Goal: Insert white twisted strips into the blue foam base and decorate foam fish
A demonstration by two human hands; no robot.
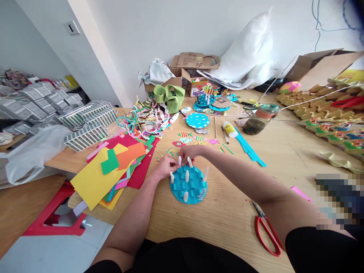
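Note:
A round blue disc (184, 192) with raised woven paper strips lies on the table before me. Several short white posts (187, 176) stand up from it, and a clear ridged piece (201, 194) leans at its right edge. At the disc's far left rim, my left hand (165, 167) is closed, its fingertips beside a white post (179, 161). My right hand (189, 153) reaches over from the right, fingers pinched at that same post. What exactly lies between the left fingertips is too small to tell. Beyond my hands are several paper fish (185, 140) and small confetti bits (171, 152).
Coloured paper sheets (96, 184) are piled at the left. Red-handled scissors (265, 231) lie under my right forearm. A glue bottle (230, 129), blue strips (250, 146) and a glass jar (261, 119) stand or lie right of centre. Egg trays (309, 108) fill the far right.

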